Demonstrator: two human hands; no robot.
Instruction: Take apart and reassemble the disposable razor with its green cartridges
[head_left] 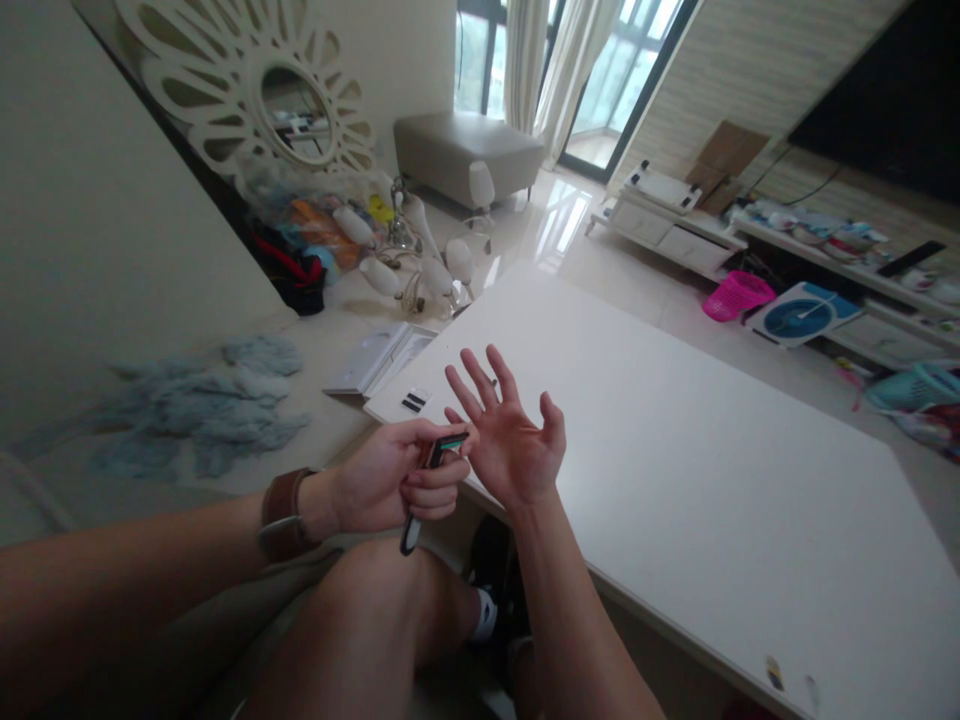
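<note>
My left hand is closed around a razor with a black and pale handle. Its dark head, with a green strip, points toward my right hand and sits close to the outer edge of that palm; whether it touches cannot be told. My right hand is held up, palm toward me, fingers spread and nothing in it. Below both hands is the front edge of a white table. A small white card with two dark strips lies on the table's left corner, beyond my left hand.
An open white case lies beside the table's left corner. Behind it on the floor stands a chandelier with white shades. Grey-blue cloth lies at left. A small dark and yellow item rests near the table's front edge.
</note>
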